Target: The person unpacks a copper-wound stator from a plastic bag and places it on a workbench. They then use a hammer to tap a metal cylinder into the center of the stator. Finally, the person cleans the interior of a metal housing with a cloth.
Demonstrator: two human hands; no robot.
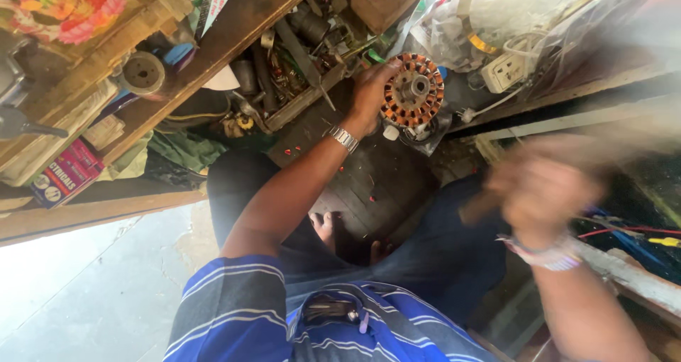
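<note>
My left hand (370, 91) grips the left side of a round motor stator (413, 91) with orange copper windings and a metal hub, holding it above a dark work board (355, 170). A metal watch sits on that wrist. My right hand (543, 188) is raised at the right, blurred by motion, with a bead bracelet on the wrist; whether anything is in it cannot be seen. My knees in dark trousers and bare feet show below the board.
A wooden tray of metal tools and parts (298, 50) lies left of the stator. Plastic bags and a white socket block (505, 71) are behind it. A cluttered shelf with a tape roll (144, 73) is at left. Red and blue wires (631, 231) lie at right.
</note>
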